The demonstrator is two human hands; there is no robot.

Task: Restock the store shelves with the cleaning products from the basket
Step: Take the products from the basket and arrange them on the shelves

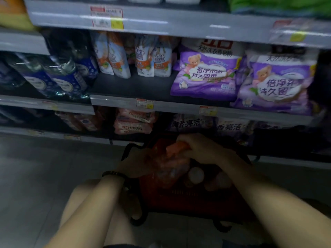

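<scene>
The fingers of the right hand (198, 147) are pinching a soft pink-orange pouch (172, 159) in the red plastic basket (179, 200), the left hand (136, 163) is too blurred to judge, and white-capped products (196, 175) are waiting unshelved.

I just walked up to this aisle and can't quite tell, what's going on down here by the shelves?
A person crouches in front of the store shelves with a red basket on the floor. Their right hand grips the top of an orange-pink pack in the basket. The left hand is at its side, though blur hides the grip. The pack has not reached a shelf yet. Pink packs sit low on the shelves, with purple bags and white pouches one level above.
</scene>
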